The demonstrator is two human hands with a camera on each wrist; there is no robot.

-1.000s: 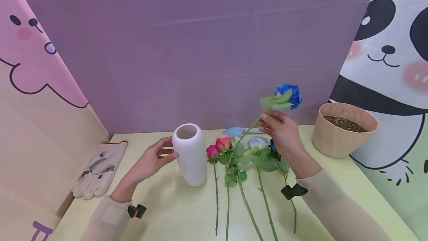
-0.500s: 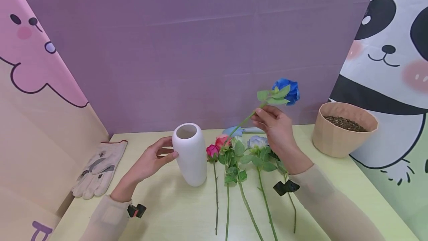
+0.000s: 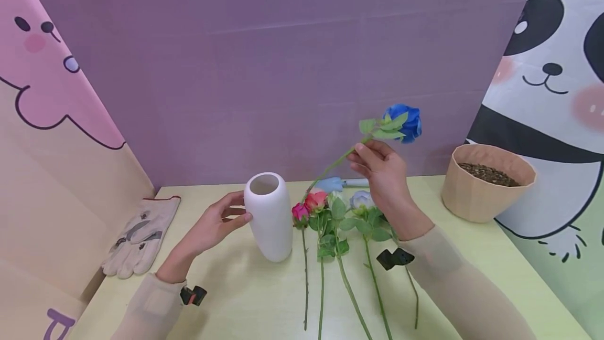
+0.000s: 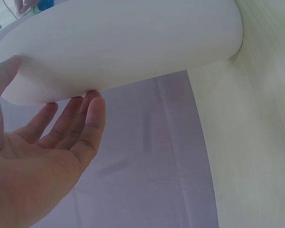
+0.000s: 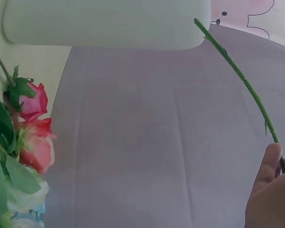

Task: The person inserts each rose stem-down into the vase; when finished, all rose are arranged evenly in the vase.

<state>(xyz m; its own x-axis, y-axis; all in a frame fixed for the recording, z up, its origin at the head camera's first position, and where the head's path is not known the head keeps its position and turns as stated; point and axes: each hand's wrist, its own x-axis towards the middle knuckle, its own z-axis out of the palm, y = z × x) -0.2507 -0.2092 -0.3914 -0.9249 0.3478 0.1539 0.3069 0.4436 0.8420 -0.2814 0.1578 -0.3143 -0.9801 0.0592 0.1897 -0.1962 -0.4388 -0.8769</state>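
My left hand point(image 3: 216, 227) holds a white vase point(image 3: 271, 224) by its upper left side, thumb in front and fingers behind. The vase stands upright on the table, its round mouth facing up. In the left wrist view, thumb and fingertips touch the vase wall point(image 4: 128, 38). My right hand point(image 3: 384, 177) pinches the stem of a blue rose point(image 3: 407, 122) just below its leaves. The bloom points up and right, and the stem point(image 5: 247, 83) slants down left. Its cut end lies right of the vase, apart from the mouth in the head view.
Several flowers lie right of the vase, among them a magenta rose point(image 3: 300, 212), a coral rose point(image 3: 315, 201) and a pale blue one point(image 3: 361, 199). Behind them is a blue-headed tool point(image 3: 330, 184). Gloves point(image 3: 141, 237) lie left; a soil-filled pot point(image 3: 481, 201) stands right.
My right hand has moved left and slightly up with the blue rose, bringing the stem's lower end closer to the vase. The left hand and vase have stayed put.
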